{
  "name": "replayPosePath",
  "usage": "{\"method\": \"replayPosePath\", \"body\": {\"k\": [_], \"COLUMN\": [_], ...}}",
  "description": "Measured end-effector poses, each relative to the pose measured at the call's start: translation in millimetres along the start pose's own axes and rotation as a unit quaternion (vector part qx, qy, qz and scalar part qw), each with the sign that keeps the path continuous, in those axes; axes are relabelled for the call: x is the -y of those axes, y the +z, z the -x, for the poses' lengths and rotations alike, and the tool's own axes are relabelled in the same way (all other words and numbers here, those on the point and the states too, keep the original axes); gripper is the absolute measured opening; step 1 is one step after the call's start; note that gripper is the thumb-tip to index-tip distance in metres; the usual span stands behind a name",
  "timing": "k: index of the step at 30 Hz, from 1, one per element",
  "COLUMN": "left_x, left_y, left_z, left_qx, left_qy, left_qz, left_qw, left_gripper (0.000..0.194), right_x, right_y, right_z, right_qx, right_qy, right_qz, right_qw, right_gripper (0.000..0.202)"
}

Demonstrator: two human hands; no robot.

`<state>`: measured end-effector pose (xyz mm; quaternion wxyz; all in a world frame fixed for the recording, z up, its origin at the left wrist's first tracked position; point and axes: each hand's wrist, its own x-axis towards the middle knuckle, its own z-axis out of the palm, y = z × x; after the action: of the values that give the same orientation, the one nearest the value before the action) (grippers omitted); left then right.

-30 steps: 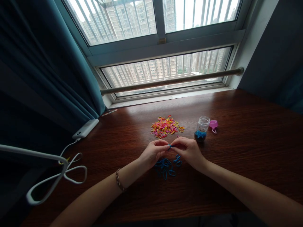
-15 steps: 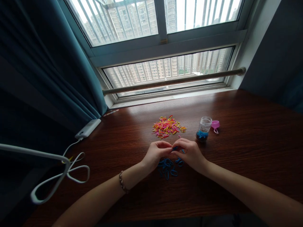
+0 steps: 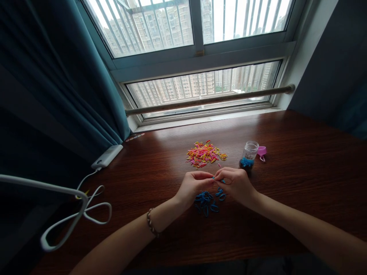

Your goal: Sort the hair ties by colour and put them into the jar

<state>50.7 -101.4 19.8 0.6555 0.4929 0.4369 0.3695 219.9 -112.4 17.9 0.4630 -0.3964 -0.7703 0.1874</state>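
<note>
My left hand (image 3: 193, 188) and my right hand (image 3: 237, 186) meet fingertip to fingertip above the table. Between their pinched fingers a bit of blue rubber band (image 3: 213, 177) shows; most of it is hidden. Just below the hands lies a loose pile of blue rubber bands (image 3: 205, 198), partly behind my fingers. Beyond them is a heap of pink, yellow and red rubber bands (image 3: 203, 154). A clear jar (image 3: 250, 148), with blue bands inside near its bottom, stands open to the right of the heap. Its right side is next to a pink lid-like piece with a loop (image 3: 261, 151).
The brown wooden table (image 3: 301, 164) reaches back to a window with a metal rail (image 3: 212, 101). A white power strip (image 3: 107, 156) sits at the left by the blue curtain (image 3: 94, 88). Its white cable (image 3: 65, 186) loops along the table's left side.
Both hands appear slightly further right in view, as do the things on the table. The fingertips have shifted a little around the blue band and remain pinched together.
</note>
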Motion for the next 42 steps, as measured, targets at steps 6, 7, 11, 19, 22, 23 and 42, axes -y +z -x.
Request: {"method": "replayPosePath", "body": {"k": [6, 7, 11, 19, 22, 23, 42], "left_x": [-13, -14, -13, -4, -5, -5, -12], "left_y": [3.7, 4.0, 2.7, -3.0, -3.8, -4.2, -9.3], "left_z": [8, 9, 6, -3, -4, -4, -7], "left_qx": [0.018, 0.015, 0.008, 0.042, 0.054, 0.057, 0.071], "left_qy": [-0.005, -0.011, -0.020, 0.003, -0.002, -0.002, 0.018], "left_qz": [-0.009, -0.009, 0.008, 0.036, 0.035, 0.031, -0.053], "left_qw": [1.000, 1.000, 1.000, 0.998, 0.998, 0.998, 0.996], "left_gripper": [0.030, 0.029, 0.027, 0.023, 0.024, 0.025, 0.027], "right_x": [19, 22, 29, 18, 8, 5, 10], "right_y": [-17, -23, -67, -154, -152, -150, -147], "right_z": [-8, -10, -24, -67, -70, -70, -72], "right_qx": [0.044, 0.043, 0.006, 0.055, 0.091, 0.095, 0.098], "right_qy": [0.003, 0.001, 0.009, 0.146, 0.134, 0.130, 0.137], "right_qz": [0.014, 0.022, 0.063, 0.211, 0.232, 0.240, 0.225], "right_qw": [0.999, 0.999, 0.998, 0.965, 0.959, 0.957, 0.960], "right_gripper": [0.006, 0.006, 0.003, 0.010, 0.009, 0.009, 0.013]}}
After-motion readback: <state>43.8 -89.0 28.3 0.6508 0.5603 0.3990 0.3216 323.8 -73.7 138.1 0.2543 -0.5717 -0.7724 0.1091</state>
